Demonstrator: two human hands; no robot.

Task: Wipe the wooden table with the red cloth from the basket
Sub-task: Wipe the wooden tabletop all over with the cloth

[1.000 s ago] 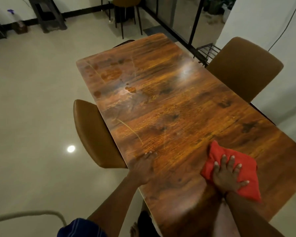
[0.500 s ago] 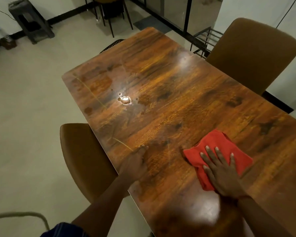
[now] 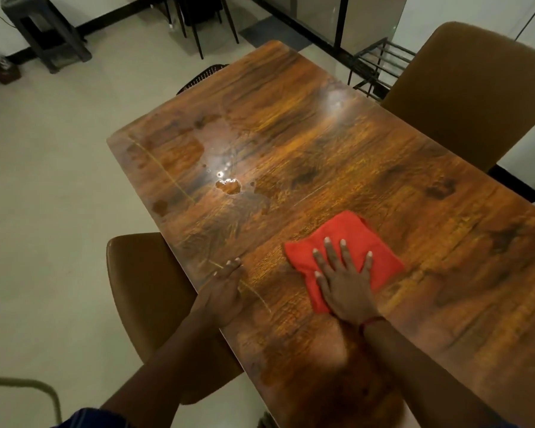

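The folded red cloth (image 3: 349,239) lies flat on the glossy wooden table (image 3: 337,149), a little right of its middle. My right hand (image 3: 343,279) presses down on the cloth with fingers spread. At the table's left edge my left hand (image 3: 223,288) rests flat, fingers together, holding nothing. Wet patches and small puddles (image 3: 228,185) glisten on the far left part of the tabletop. No basket is in view.
A brown chair (image 3: 142,291) is tucked under the table's left side and another brown chair (image 3: 470,91) stands at the right. Beyond the far end are a dark wicker chair back (image 3: 201,77), a black metal rack (image 3: 377,63) and a dark stool (image 3: 44,32).
My right hand has slid the red cloth leftward and farther across the table, toward the middle. My left hand has stayed on the left edge. The view has tilted closer over the table.
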